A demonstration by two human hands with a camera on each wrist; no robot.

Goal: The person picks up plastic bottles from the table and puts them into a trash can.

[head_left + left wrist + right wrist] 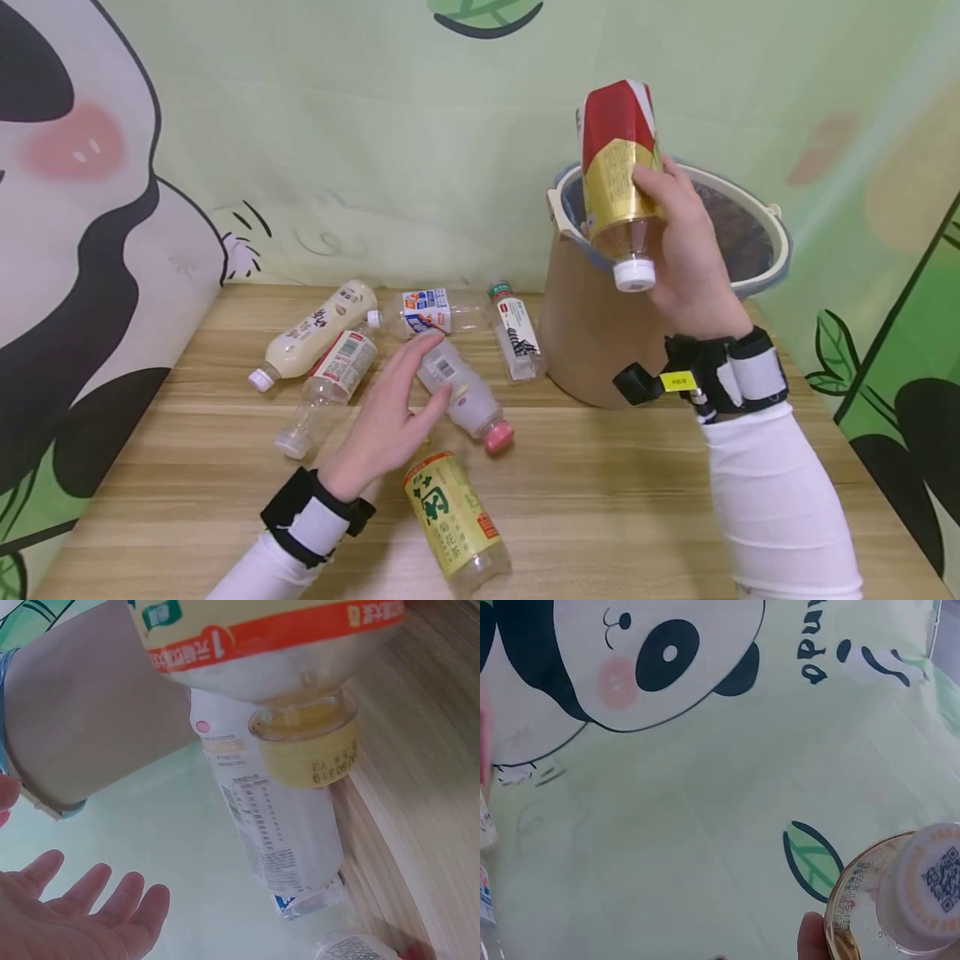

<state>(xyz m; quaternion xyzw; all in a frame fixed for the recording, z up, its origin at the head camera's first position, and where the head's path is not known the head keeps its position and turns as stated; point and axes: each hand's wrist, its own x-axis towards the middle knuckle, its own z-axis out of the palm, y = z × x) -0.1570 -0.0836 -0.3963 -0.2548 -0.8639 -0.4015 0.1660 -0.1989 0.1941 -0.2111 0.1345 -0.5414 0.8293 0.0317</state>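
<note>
My right hand point(690, 242) grips a plastic bottle with a red and gold label point(621, 171), its white cap point(937, 889) pointing down toward me. It is held up at the near left part of the rim of a lined bin point(783, 237). My left hand point(397, 408) hovers over the table, fingers extended and holding nothing. Nearest to it lie a whitish bottle with a pink cap point(472, 400) and a yellow-labelled tea bottle point(453, 521). In the left wrist view, the tea bottle's yellow cap point(307, 757) shows close up, and the left fingers point(142, 907) are spread loosely.
Several other bottles lie on the wooden table: a cream one point(318, 333), a clear one with a red and white label point(330, 387), one with a blue and orange label point(427, 312), and one with a green cap point(516, 329). A panda-print cloth point(360, 167) hangs behind.
</note>
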